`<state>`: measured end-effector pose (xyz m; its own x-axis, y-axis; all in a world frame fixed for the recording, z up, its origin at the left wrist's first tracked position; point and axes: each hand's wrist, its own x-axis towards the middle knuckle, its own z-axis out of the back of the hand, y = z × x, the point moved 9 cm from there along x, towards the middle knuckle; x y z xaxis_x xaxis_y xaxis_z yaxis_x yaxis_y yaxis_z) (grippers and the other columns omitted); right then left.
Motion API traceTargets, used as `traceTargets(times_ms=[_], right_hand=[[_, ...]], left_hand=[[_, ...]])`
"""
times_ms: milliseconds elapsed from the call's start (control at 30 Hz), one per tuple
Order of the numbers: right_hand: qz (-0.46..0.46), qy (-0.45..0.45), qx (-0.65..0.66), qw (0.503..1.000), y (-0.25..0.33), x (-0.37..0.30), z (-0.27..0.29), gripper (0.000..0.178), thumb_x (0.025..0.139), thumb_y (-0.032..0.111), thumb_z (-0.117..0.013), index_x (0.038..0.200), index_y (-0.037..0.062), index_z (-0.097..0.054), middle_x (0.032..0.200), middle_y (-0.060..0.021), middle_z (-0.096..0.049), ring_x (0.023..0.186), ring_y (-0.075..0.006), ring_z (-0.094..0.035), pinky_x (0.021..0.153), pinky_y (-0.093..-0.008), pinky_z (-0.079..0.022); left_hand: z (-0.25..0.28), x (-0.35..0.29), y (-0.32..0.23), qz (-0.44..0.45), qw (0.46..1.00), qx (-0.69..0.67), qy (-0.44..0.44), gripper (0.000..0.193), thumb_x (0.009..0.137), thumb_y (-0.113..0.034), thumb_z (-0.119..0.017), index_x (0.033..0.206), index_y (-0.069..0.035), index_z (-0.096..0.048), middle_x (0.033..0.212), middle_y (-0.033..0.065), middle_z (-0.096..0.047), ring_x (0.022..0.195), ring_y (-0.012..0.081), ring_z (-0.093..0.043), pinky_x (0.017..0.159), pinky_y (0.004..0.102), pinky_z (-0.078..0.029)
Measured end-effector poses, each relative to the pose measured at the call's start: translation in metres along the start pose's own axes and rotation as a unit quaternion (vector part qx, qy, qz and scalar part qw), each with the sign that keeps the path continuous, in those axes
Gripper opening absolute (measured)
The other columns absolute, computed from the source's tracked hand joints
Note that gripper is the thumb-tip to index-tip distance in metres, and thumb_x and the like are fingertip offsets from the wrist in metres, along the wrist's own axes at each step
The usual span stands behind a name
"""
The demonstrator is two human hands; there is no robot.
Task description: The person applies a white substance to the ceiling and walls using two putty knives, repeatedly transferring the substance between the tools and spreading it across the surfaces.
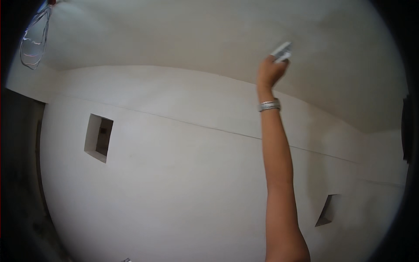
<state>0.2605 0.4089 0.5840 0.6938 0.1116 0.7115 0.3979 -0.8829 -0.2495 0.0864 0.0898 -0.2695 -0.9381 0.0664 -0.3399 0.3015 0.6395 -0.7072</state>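
Observation:
My right arm stretches straight up toward the pale ceiling (187, 39). High at its end, my right hand (271, 72) is closed on a small flat white-and-grey piece (282, 51) with straight edges. Its exact kind is too blurred to tell. The piece is close to the ceiling surface or against it; which of the two I cannot tell. Round my right wrist sits a silver band (269, 105). My left hand does not show. A small grey-white thing (127, 260) just enters at the lower edge, mostly cut off.
A white wall (174, 183) with a thin line across it faces me. It has a recessed opening (98, 137) at left and an angular recess (327, 211) at lower right. Loose wires (35, 39) hang from the upper left. A dark doorway (22, 144) lies far left.

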Motion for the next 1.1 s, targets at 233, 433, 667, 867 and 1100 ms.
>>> traceTargets(times_ms=[233, 433, 667, 867, 1100], right_hand=[[-0.149, -0.022, 0.058, 0.987, -0.020, 0.075, 0.065, 0.024, 0.082, 0.002, -0.048, 0.095, -0.0172, -0.052, 0.093, -0.0302, -0.061, 0.078, -0.0367, -0.067, 0.066, -0.0457, -0.053], [-0.056, 0.011, -0.017, 0.998, 0.004, 0.088, 0.016, 0.028, 0.079, -0.001, -0.050, 0.101, -0.0175, -0.051, 0.099, -0.0292, -0.055, 0.081, -0.0343, -0.065, 0.064, -0.0419, -0.055], [0.064, -0.064, -0.109, 0.990, 0.091, -0.004, -0.079, 0.052, 0.079, -0.002, -0.059, 0.127, -0.0141, -0.043, 0.118, -0.0268, -0.042, 0.106, -0.0402, -0.052, 0.081, -0.0444, -0.057], [0.210, 0.040, -0.019, 0.977, 0.106, -0.035, -0.082, 0.040, 0.083, -0.003, -0.053, 0.122, -0.0108, -0.047, 0.113, -0.0229, -0.050, 0.114, -0.0357, -0.050, 0.091, -0.0488, -0.049], [-0.039, -0.062, 0.034, 0.997, -0.022, 0.090, 0.069, 0.028, 0.084, 0.001, -0.049, 0.105, -0.0165, -0.052, 0.101, -0.0292, -0.061, 0.086, -0.0360, -0.066, 0.078, -0.0438, -0.053]], left_hand=[[0.011, -0.014, -0.041, 0.019, 0.997, 0.037, -0.069, 0.034, 0.098, -0.028, -0.051, 0.122, -0.005, -0.058, 0.107, 0.0087, -0.064, 0.092, 0.0246, -0.063, 0.079, 0.0394, -0.051], [0.004, -0.001, -0.019, -0.010, 1.000, 0.017, -0.016, 0.031, 0.099, -0.020, -0.049, 0.123, -0.002, -0.056, 0.108, 0.0103, -0.063, 0.096, 0.0235, -0.062, 0.081, 0.0385, -0.051], [-0.006, -0.025, -0.007, 0.003, 1.000, -0.023, -0.002, 0.031, 0.099, -0.019, -0.049, 0.124, -0.001, -0.055, 0.109, 0.0107, -0.063, 0.098, 0.0240, -0.062, 0.082, 0.0381, -0.051], [0.006, -0.041, -0.012, -0.021, 0.999, -0.005, -0.028, 0.033, 0.099, -0.017, -0.048, 0.126, 0.002, -0.053, 0.113, 0.0122, -0.062, 0.101, 0.0256, -0.061, 0.084, 0.0386, -0.050], [0.029, -0.009, -0.022, -0.029, 0.999, -0.008, 0.017, 0.036, 0.100, -0.021, -0.050, 0.127, 0.002, -0.052, 0.114, 0.0126, -0.061, 0.100, 0.0263, -0.061, 0.083, 0.0387, -0.051]])
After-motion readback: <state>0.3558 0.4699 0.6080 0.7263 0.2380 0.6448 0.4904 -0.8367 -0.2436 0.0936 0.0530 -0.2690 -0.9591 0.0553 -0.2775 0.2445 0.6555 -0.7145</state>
